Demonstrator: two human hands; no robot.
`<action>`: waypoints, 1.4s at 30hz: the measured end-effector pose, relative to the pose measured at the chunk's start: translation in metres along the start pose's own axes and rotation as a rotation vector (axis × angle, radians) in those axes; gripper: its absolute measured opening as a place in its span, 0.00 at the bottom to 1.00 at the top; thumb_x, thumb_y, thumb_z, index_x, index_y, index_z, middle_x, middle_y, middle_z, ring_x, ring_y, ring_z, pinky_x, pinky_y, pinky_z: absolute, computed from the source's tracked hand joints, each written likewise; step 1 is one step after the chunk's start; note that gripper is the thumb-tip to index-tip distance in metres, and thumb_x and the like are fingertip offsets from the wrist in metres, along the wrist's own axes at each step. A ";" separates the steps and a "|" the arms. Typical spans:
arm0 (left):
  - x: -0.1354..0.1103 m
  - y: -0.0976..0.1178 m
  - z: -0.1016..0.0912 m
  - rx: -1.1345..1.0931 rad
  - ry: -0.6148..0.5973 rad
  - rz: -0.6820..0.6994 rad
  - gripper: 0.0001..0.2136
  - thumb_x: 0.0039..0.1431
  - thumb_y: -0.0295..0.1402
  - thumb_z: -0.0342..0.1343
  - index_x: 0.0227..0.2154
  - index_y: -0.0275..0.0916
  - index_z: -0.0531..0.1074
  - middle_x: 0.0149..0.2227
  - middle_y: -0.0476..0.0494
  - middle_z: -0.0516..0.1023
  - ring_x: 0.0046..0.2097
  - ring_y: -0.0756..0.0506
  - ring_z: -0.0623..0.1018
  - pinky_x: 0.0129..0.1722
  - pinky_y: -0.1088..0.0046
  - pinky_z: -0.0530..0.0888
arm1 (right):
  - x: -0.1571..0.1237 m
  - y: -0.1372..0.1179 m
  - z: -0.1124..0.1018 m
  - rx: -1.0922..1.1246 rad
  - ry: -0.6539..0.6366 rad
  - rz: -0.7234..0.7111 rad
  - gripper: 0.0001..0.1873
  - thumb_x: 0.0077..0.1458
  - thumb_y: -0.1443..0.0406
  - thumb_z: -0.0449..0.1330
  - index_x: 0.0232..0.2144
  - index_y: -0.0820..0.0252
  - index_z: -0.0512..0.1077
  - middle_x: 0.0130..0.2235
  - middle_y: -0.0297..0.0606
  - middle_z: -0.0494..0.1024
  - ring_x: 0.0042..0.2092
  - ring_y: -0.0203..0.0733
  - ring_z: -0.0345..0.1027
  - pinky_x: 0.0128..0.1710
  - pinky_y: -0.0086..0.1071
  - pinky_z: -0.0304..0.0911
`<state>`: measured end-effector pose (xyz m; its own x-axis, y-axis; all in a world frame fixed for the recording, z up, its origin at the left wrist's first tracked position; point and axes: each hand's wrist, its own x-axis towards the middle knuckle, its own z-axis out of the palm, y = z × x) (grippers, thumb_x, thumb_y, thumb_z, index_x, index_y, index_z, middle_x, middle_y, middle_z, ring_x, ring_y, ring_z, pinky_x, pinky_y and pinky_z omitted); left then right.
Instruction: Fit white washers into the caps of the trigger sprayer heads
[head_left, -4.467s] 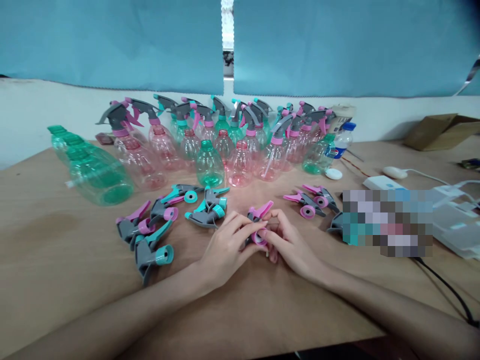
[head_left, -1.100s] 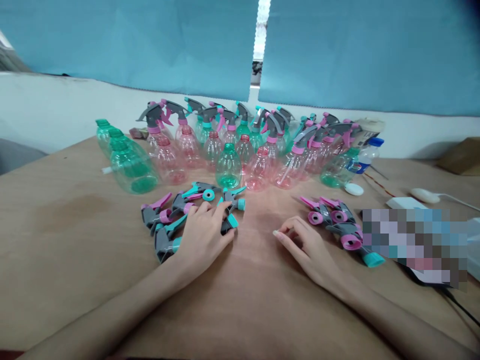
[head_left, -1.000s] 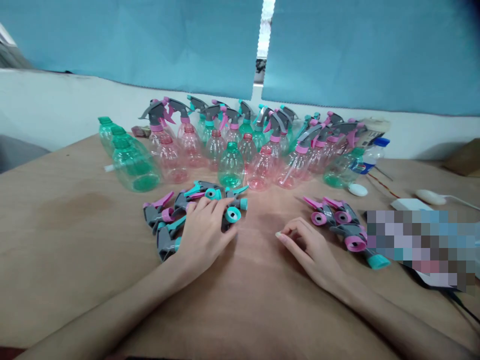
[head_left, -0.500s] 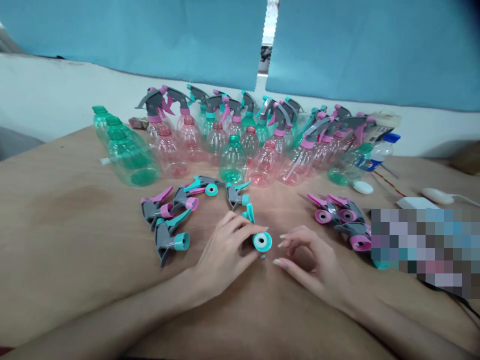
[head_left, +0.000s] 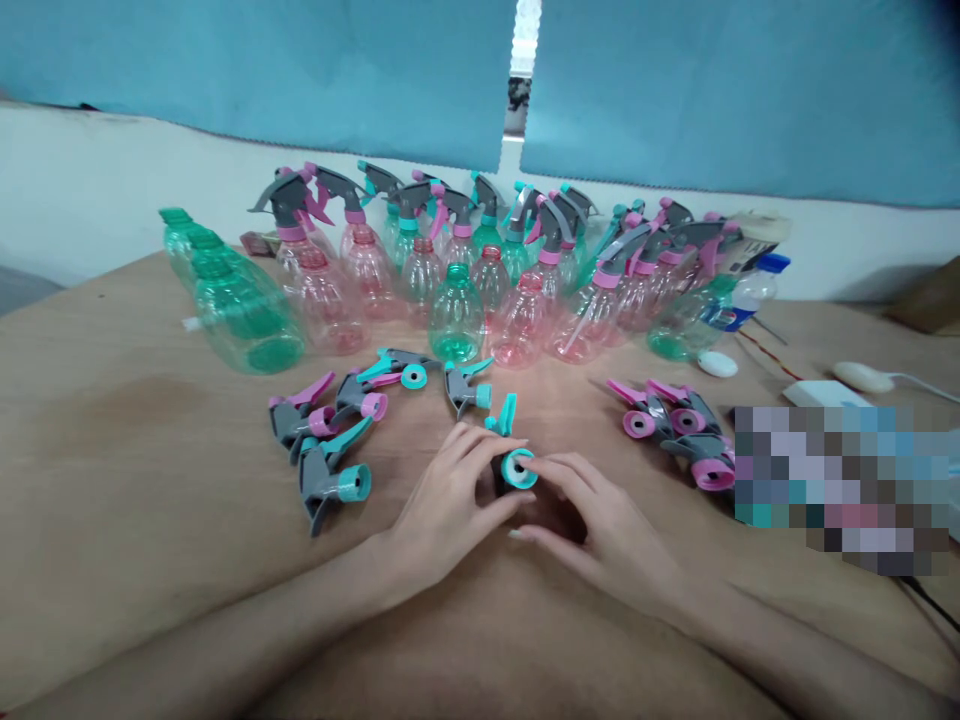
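Note:
A grey and turquoise trigger spray head [head_left: 519, 468] stands in front of me, its round collar turned toward me with a white insert and a dark hole. Its turquoise trigger points up and away. My left hand [head_left: 454, 500] grips it from the left, thumb below and fingers above. From the right, my right hand [head_left: 600, 520] reaches a fingertip to the collar's rim, while its thumb stays apart lower down. Another turquoise-collared spray head [head_left: 471, 390] lies just beyond.
Several spray heads lie left, including a turquoise one [head_left: 330, 480]; pink ones [head_left: 686, 430] lie right. Behind stand several pink and green bottles, some capped with spray heads, like this open green bottle [head_left: 456, 325]. A blue-capped bottle [head_left: 750, 295] and a white cable adapter [head_left: 862, 377] are at right.
My right hand has moved left, bringing a fingertip onto the collar. The spray head is still in my left hand, its trigger now showing more. The view has shifted slightly.

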<state>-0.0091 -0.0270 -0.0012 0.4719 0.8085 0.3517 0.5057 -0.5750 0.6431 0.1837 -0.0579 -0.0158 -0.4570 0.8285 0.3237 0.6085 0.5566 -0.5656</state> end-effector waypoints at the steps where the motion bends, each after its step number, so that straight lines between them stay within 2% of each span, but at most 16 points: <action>1: 0.000 0.000 0.000 0.000 0.000 -0.005 0.15 0.55 0.33 0.61 0.45 0.42 0.69 0.42 0.46 0.72 0.46 0.43 0.69 0.46 0.65 0.69 | 0.000 -0.001 0.001 0.002 -0.002 -0.008 0.24 0.56 0.59 0.59 0.53 0.55 0.59 0.47 0.42 0.70 0.47 0.45 0.67 0.44 0.39 0.67; 5: 0.001 0.000 0.001 -0.007 -0.005 -0.009 0.11 0.56 0.33 0.60 0.42 0.42 0.70 0.41 0.47 0.73 0.45 0.44 0.70 0.45 0.66 0.69 | 0.000 -0.005 0.003 -0.064 0.014 -0.034 0.23 0.57 0.59 0.58 0.53 0.56 0.58 0.46 0.43 0.70 0.45 0.45 0.67 0.42 0.39 0.67; 11: 0.004 0.001 0.001 -0.015 0.004 -0.020 0.13 0.54 0.27 0.60 0.43 0.42 0.72 0.40 0.47 0.74 0.44 0.44 0.70 0.45 0.65 0.70 | -0.001 -0.009 0.008 -0.308 0.116 -0.056 0.22 0.59 0.58 0.55 0.53 0.60 0.60 0.35 0.42 0.72 0.36 0.46 0.67 0.30 0.36 0.66; 14: 0.005 0.001 0.001 -0.031 0.008 -0.029 0.15 0.53 0.27 0.61 0.45 0.42 0.72 0.40 0.47 0.74 0.44 0.44 0.71 0.45 0.66 0.70 | 0.001 -0.009 0.010 -0.346 0.145 -0.105 0.22 0.60 0.58 0.54 0.53 0.63 0.58 0.31 0.40 0.73 0.33 0.45 0.68 0.28 0.35 0.64; 20: 0.006 -0.002 0.002 -0.050 -0.006 -0.057 0.14 0.56 0.28 0.59 0.45 0.45 0.72 0.42 0.48 0.75 0.45 0.44 0.72 0.45 0.65 0.70 | 0.009 0.000 0.009 -0.238 0.078 -0.088 0.20 0.61 0.61 0.51 0.53 0.61 0.56 0.23 0.29 0.72 0.22 0.36 0.66 0.21 0.28 0.57; 25: 0.013 -0.001 0.005 -0.091 0.002 -0.065 0.12 0.54 0.31 0.61 0.43 0.43 0.74 0.41 0.48 0.76 0.44 0.44 0.72 0.45 0.65 0.70 | 0.015 0.011 0.004 -0.268 0.086 -0.116 0.18 0.61 0.59 0.52 0.50 0.61 0.58 0.23 0.29 0.73 0.23 0.37 0.69 0.22 0.28 0.56; 29: 0.018 0.000 0.006 -0.091 -0.009 -0.090 0.13 0.54 0.29 0.61 0.43 0.43 0.74 0.40 0.47 0.75 0.43 0.44 0.73 0.42 0.66 0.71 | 0.015 0.015 0.003 -0.256 0.094 -0.097 0.19 0.61 0.59 0.52 0.51 0.60 0.57 0.23 0.29 0.74 0.21 0.36 0.67 0.21 0.27 0.54; 36: 0.018 0.000 0.006 -0.105 -0.024 -0.086 0.13 0.54 0.30 0.61 0.43 0.44 0.74 0.42 0.46 0.75 0.44 0.43 0.73 0.42 0.65 0.71 | 0.015 0.014 -0.004 -0.125 0.008 -0.052 0.16 0.60 0.64 0.54 0.49 0.56 0.57 0.25 0.27 0.72 0.22 0.34 0.65 0.22 0.26 0.53; 42: 0.019 0.004 0.004 -0.129 -0.078 -0.094 0.11 0.52 0.28 0.62 0.39 0.44 0.75 0.41 0.47 0.75 0.46 0.42 0.72 0.47 0.64 0.69 | 0.011 0.015 -0.006 -0.022 -0.060 -0.051 0.18 0.59 0.63 0.55 0.49 0.57 0.54 0.24 0.25 0.67 0.22 0.34 0.61 0.22 0.26 0.51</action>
<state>0.0048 -0.0142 0.0056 0.4840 0.8430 0.2348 0.4562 -0.4720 0.7544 0.1910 -0.0399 -0.0162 -0.5252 0.7943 0.3053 0.5973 0.5997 -0.5325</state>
